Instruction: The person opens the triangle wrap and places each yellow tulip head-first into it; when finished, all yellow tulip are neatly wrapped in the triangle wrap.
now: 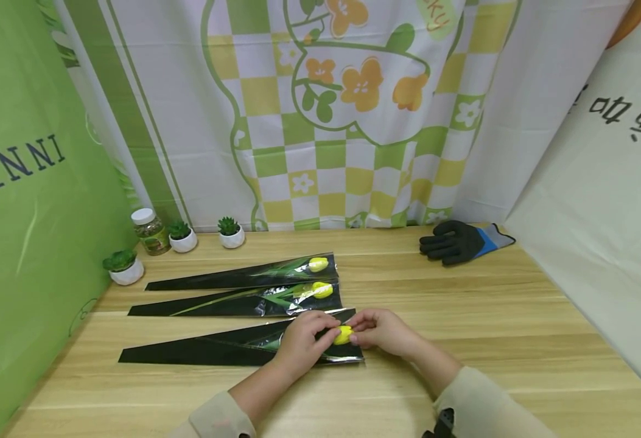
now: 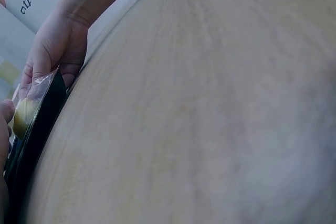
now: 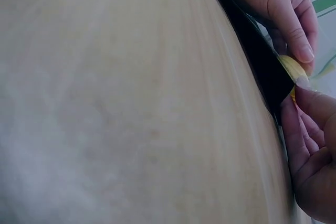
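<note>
A yellow tulip (image 1: 343, 335) lies in the nearest flower sleeve (image 1: 205, 351), which has a black back and a clear front. From the left, my left hand (image 1: 305, 344) holds the sleeve around the bloom, thumb and fingertips right at the petals. My right hand (image 1: 385, 332) pinches the wide end of the sleeve beside the bloom. In the right wrist view its thumb lies over the clear film, with fingers behind the black back (image 3: 265, 72). Behind the hands lie a middle sleeved tulip (image 1: 322, 290) and a far sleeved tulip (image 1: 318, 264), their narrow ends pointing left.
A black work glove (image 1: 451, 242) with a blue and grey cuff lies at the back right. Small potted succulents (image 1: 231, 234) and a white-lidded jar (image 1: 150, 231) stand at the back left. Curtains and cloth panels enclose the wooden table (image 1: 490, 340).
</note>
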`<state>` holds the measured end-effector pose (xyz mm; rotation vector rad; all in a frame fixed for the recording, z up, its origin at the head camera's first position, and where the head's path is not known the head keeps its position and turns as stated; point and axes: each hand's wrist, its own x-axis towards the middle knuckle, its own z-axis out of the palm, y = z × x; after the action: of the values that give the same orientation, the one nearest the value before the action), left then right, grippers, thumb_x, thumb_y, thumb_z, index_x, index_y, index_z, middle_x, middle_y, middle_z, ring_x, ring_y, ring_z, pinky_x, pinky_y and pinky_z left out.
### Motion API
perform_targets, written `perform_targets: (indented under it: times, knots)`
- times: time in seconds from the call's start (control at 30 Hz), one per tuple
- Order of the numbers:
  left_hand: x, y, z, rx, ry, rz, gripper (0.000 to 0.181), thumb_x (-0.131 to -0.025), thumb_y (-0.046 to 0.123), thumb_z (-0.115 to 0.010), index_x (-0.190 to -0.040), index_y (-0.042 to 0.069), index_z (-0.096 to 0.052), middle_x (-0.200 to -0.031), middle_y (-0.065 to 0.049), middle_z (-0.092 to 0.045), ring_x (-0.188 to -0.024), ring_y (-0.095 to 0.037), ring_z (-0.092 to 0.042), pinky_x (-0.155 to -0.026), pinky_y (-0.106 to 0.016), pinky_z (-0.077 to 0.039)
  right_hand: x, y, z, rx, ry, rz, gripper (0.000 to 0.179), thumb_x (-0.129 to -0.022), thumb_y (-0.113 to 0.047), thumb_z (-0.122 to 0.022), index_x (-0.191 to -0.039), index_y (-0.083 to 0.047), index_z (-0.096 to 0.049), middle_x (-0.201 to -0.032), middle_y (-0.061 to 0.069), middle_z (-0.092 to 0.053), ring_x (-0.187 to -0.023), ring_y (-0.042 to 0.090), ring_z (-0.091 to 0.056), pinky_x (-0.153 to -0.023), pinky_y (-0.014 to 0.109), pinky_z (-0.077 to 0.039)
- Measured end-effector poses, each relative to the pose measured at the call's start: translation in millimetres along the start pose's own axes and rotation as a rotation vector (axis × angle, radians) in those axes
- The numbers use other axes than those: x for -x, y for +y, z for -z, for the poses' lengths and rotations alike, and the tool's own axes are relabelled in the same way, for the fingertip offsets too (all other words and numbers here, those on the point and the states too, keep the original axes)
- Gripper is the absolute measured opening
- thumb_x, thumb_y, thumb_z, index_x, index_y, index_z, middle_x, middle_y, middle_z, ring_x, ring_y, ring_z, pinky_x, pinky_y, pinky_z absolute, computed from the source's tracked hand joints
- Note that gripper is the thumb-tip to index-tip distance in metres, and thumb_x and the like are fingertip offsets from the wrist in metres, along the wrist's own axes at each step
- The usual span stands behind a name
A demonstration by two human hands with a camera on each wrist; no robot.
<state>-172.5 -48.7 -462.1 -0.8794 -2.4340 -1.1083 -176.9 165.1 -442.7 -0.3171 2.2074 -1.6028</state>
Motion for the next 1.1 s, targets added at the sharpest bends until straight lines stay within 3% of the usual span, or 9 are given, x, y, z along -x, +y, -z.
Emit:
perform_targets:
  times: [0.2,0.47,0.6,0.8,1.1]
  knots:
    - [0.1,-1.9,0.6,-0.002,0.011,-0.014,0.011,-0.088,0.018,-0.073,-0.096,0.013,-0.077,-0.097,0.001,-0.073,-0.094,-0.016,-0.067,-0.085,-0.030,-0.055,-3.1,0,-3,-0.010,-0.001,0.007,0.030,-0.088,-0.009,-0.072,-0.112,0.006,-0.063,-0.093,0.007,-0.068,-0.081,0.009,-0.066,-0.070,0.023,-0.058]
    - [1.0,-2.5,2.4,0.022,-0.006,0.015,0.011,-0.088,0.018,-0.073,-0.097,0.012,-0.077,-0.097,0.000,-0.073,-0.094,-0.015,-0.067,-0.083,-0.030,-0.056,-4.4,-1,-9,0.007,-0.004,-0.004,0.030,-0.088,-0.012,-0.073,-0.112,0.004,-0.064,-0.093,0.004,-0.070,-0.077,0.007,-0.064,-0.063,0.025,-0.056]
    - [1.1,-4.5,2.0,0.011,-0.019,0.014,0.013,-0.088,0.019,-0.073,-0.097,0.012,-0.077,-0.098,0.000,-0.073,-0.095,-0.016,-0.067,-0.085,-0.031,-0.056,-2.4,-1,-7,0.028,-0.006,-0.009,0.029,-0.088,-0.011,-0.072,-0.113,0.003,-0.065,-0.095,0.006,-0.071,-0.079,0.008,-0.065,-0.065,0.027,-0.057]
    - [-0.5,-9.4,1.6,-0.031,-0.026,-0.019,0.013,-0.087,0.019,-0.074,-0.097,0.012,-0.077,-0.097,0.000,-0.073,-0.094,-0.016,-0.067,-0.086,-0.032,-0.056,2.8,-5,8,0.031,0.053,-0.056,0.029,-0.091,-0.009,-0.065,-0.116,0.006,-0.062,-0.098,0.010,-0.069,-0.081,0.011,-0.066,-0.073,0.031,-0.060]
    - [-1.4,-18.9,5.6,-0.058,-0.060,-0.058,0.014,-0.088,0.020,-0.073,-0.098,0.012,-0.077,-0.099,0.001,-0.072,-0.096,-0.016,-0.066,-0.088,-0.032,-0.055,9.0,-4,38,-0.007,0.159,-0.084,0.034,-0.097,-0.014,-0.058,-0.121,0.011,-0.057,-0.089,0.004,-0.066,-0.078,0.012,-0.061,-0.070,0.027,-0.056]
